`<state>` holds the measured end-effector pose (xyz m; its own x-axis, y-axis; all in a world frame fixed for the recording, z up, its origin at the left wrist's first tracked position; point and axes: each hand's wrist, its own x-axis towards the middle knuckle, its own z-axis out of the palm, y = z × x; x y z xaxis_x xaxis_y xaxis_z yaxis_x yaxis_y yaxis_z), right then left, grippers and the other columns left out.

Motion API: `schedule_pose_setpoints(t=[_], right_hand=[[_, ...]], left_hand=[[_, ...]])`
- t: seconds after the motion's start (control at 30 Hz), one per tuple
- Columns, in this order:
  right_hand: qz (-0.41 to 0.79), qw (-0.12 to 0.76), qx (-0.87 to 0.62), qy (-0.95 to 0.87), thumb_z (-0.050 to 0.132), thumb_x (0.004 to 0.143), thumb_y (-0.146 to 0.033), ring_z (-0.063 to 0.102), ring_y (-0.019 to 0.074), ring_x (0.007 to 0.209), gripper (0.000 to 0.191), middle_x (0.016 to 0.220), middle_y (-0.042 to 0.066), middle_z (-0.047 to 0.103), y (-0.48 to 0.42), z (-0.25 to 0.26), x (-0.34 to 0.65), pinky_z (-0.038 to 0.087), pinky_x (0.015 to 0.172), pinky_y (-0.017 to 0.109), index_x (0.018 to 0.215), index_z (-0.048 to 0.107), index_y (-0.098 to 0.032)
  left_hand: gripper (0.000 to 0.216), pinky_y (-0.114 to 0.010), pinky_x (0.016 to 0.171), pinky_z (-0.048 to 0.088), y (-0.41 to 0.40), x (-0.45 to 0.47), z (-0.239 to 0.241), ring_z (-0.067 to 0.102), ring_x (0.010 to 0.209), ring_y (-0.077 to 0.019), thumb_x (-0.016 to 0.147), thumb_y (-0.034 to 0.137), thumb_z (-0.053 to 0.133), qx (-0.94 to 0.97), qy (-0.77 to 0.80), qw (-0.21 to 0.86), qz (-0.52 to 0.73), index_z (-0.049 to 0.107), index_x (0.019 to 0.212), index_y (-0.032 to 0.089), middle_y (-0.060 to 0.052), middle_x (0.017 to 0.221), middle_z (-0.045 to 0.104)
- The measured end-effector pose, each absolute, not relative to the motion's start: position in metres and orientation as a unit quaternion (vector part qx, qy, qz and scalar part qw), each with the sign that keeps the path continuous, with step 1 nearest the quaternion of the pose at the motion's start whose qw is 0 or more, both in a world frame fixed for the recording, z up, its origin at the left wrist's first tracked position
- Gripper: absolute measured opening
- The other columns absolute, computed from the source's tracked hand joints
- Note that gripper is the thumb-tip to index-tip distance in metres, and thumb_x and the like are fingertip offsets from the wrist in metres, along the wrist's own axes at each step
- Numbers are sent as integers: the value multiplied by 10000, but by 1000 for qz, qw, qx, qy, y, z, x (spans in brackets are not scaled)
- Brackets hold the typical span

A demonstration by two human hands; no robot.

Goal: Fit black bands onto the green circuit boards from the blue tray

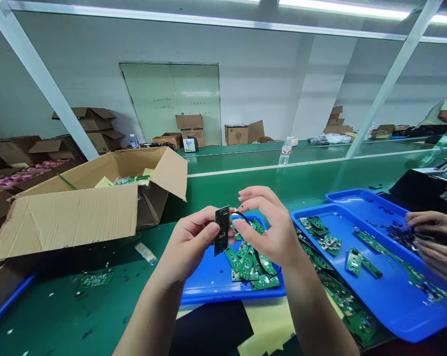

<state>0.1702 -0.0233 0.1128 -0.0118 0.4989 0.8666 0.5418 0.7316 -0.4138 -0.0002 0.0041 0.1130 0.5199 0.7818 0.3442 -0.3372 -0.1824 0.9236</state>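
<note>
My left hand [193,237] pinches a small dark circuit board [222,230], held upright between thumb and fingers. A thin black cable [242,215] runs from near the board's top edge, past my right hand and down over the tray. My right hand [269,222] is just right of the board, thumb and fingers curved and apart around the cable; whether they touch it is hard to make out. Below both hands is a blue tray [204,289] with a pile of green circuit boards [249,262] on its right side.
An open cardboard box [67,217] stands at left. At right, a blue tray [401,311] holds boards; beyond it, another person's hands [434,237] work over a second tray [349,195] with dark small parts. A water bottle [285,151] stands behind. A loose board [95,280] lies left.
</note>
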Motion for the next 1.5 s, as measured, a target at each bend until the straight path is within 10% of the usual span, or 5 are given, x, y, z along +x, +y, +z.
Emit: schedule_pose_setpoints(t=[0.4,0.63,0.93,1.07,1.5], right_hand=[[-80,616,-348,-702,573,824,-149,615,203,915,75,993,70,590,-21,114,175,527,819,410,822,600,-219],[-67,673,-361,-642,560,831,-139,604,241,1027,521,1355,60,485,-24,112,182,515,888,477,1297,466,-351],[-24,731,-403,-551,611,809,-153,616,120,634,113,730,-4,665,-42,119,227,516,596,263,828,696,-224],[142,542,-403,-724,605,816,-207,631,130,677,104,769,23,688,-49,122,200,525,595,254,870,693,-199],[99,613,-363,-694,591,838,-197,640,164,761,101,840,52,698,-36,113,164,549,665,301,878,684,-197]], left_hand=[[292,-237,552,468,3,1,122,577,630,-146,773,424,673,728,182,531,393,710,773,134,-51,723,578],[233,-241,646,520,8,-4,121,601,775,-162,750,299,708,751,251,415,448,722,956,194,-56,854,615],[354,-266,848,505,23,-27,117,576,945,-153,783,161,681,781,266,81,560,655,1120,268,-34,1022,576],[380,-264,823,527,14,-17,119,583,939,-147,793,105,661,820,221,-9,528,625,1144,246,-36,1007,580],[338,-237,740,541,9,-9,116,596,847,-130,820,137,639,839,195,-20,507,604,1150,200,-43,950,587]])
